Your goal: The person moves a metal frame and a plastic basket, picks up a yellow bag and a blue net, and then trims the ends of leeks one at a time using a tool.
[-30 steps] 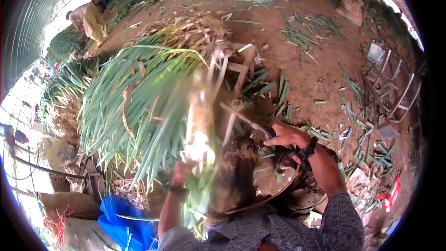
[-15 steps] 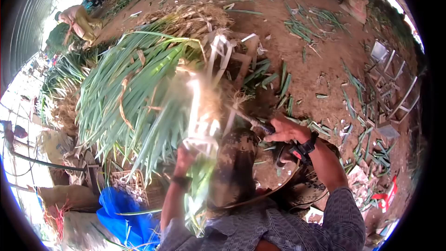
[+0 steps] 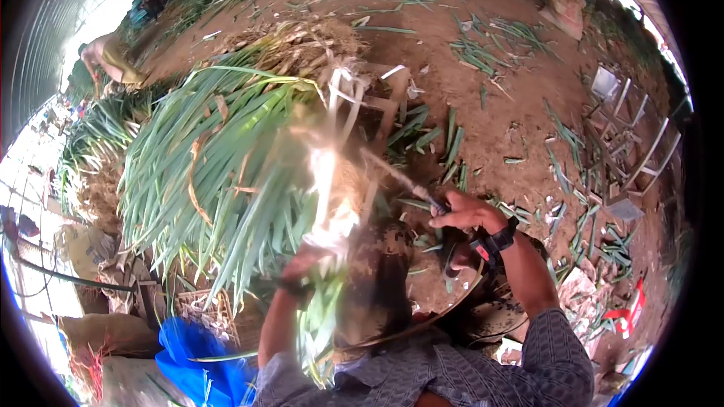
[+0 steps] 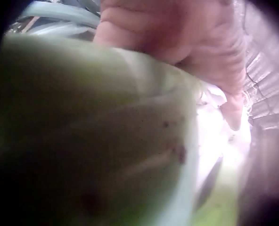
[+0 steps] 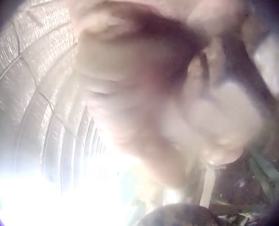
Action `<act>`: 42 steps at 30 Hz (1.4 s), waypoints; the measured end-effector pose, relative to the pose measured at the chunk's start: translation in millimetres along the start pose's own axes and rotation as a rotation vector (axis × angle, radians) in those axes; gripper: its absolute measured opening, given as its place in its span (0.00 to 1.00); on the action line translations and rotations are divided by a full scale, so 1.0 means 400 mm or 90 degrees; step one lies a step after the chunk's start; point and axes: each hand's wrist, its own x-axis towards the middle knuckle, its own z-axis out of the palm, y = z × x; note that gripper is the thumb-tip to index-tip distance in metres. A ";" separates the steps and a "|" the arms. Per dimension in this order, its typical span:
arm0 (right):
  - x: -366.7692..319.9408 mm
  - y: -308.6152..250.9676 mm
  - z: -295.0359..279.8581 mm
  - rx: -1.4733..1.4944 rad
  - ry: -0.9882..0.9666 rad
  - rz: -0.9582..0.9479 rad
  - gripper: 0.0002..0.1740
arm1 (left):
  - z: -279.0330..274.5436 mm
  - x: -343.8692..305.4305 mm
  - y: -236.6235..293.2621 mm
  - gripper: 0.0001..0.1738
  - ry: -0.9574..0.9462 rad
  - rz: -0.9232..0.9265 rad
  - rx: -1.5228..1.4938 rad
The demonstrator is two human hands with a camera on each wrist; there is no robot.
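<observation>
In the head view the left hand [image 3: 305,258] grips a bundle of leek-like stalks [image 3: 320,309] around its pale stems, with the leaves hanging down toward the lap. The left wrist view shows the fingers [image 4: 177,28] round the green and white stalks [image 4: 215,141]. To the right, the right hand [image 3: 471,212] holds a thin stick-like tool [image 3: 400,178] by its dark handle, its far end reaching toward the blurred, glaring roots [image 3: 343,181]. The right wrist view shows curled fingers [image 5: 215,117] round the dark handle, much blurred.
A large heap of green stalks [image 3: 211,158] lies left of the hands, beside a wooden frame [image 3: 392,105]. Blue plastic [image 3: 200,362] is at lower left, stacked frames [image 3: 633,143] at right. Leaf scraps litter the soil; another person [image 3: 113,59] bends at far left.
The left hand and bundle have shifted slightly, and the root end is blurred throughout. The right hand still holds the tool in nearly the same place. The distant person has moved left.
</observation>
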 end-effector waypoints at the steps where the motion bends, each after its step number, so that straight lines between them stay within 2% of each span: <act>1: 0.006 0.022 -0.010 0.029 0.011 0.012 0.18 | 0.004 -0.005 0.005 0.30 -0.001 -0.005 0.016; 2: 0.009 0.032 -0.022 0.058 0.022 0.024 0.17 | 0.001 -0.010 -0.001 0.30 0.003 -0.008 0.038; 3: -0.002 0.004 -0.038 0.080 0.022 0.070 0.21 | 0.000 -0.020 -0.015 0.30 0.049 -0.031 0.033; 4: -0.009 -0.017 -0.046 0.054 0.030 0.057 0.24 | -0.011 -0.045 -0.055 0.29 0.128 -0.085 0.007; 6: -0.016 -0.044 -0.050 0.001 0.042 0.027 0.29 | -0.123 -0.084 -0.272 0.28 0.248 -0.041 -0.172; 7: -0.010 -0.036 -0.038 -0.049 0.040 0.019 0.37 | -0.132 -0.076 -0.299 0.25 0.240 -0.037 -0.035; 9: -0.028 -0.076 -0.030 -0.095 0.026 -0.001 0.38 | -0.090 -0.059 -0.280 0.25 0.259 -0.037 0.090; 12: -0.030 -0.056 -0.009 -0.142 0.054 -0.071 0.21 | -0.057 -0.046 -0.235 0.26 0.255 -0.064 0.148; 14: -0.016 -0.036 0.007 -0.119 0.110 -0.085 0.23 | -0.050 -0.034 -0.217 0.27 0.242 -0.073 0.167; 17: 0.031 0.026 0.045 -0.041 0.149 0.072 0.22 | -0.052 -0.015 -0.197 0.28 0.207 -0.087 0.168; 19: 0.115 0.127 0.120 0.118 0.167 0.155 0.23 | -0.054 -0.008 -0.170 0.29 0.171 -0.104 0.147; 21: 0.163 0.122 0.137 0.134 0.149 0.214 0.19 | -0.062 -0.011 -0.148 0.30 0.136 -0.115 0.125; 23: 0.167 0.061 0.139 0.226 0.201 0.201 0.19 | -0.070 -0.020 -0.134 0.31 0.125 -0.118 0.106; 24: 0.168 0.022 0.143 0.273 0.224 0.193 0.19 | -0.065 -0.023 -0.137 0.32 0.167 -0.117 0.097; 26: 0.225 0.000 0.183 0.352 0.239 0.131 0.18 | -0.047 -0.033 -0.114 0.30 0.177 -0.141 0.066; 29: 0.343 0.034 0.268 0.442 0.211 0.068 0.18 | 0.041 0.018 -0.019 0.32 0.218 -0.240 0.180; 31: 0.370 0.012 0.306 0.510 0.185 0.038 0.17 | 0.037 0.004 -0.029 0.33 0.238 -0.257 0.220; 34: 0.398 0.003 0.331 0.554 0.217 -0.016 0.13 | -0.023 -0.062 -0.108 0.33 0.272 -0.195 0.296; 36: 0.411 0.006 0.338 0.505 0.252 0.004 0.12 | -0.047 -0.093 -0.160 0.33 0.300 -0.148 0.386; 38: 0.403 0.004 0.329 0.469 0.273 -0.021 0.13 | -0.046 -0.094 -0.175 0.34 0.324 -0.153 0.530; 39: 0.390 -0.004 0.323 0.461 0.275 -0.058 0.13 | -0.030 -0.094 -0.170 0.31 0.329 -0.252 0.699; 40: 0.380 -0.014 0.316 0.453 0.277 -0.096 0.13 | -0.017 -0.090 -0.165 0.29 0.359 -0.217 0.768; 42: 0.350 -0.097 0.271 0.487 0.238 0.000 0.12 | 0.029 -0.065 -0.130 0.26 0.431 -0.153 0.907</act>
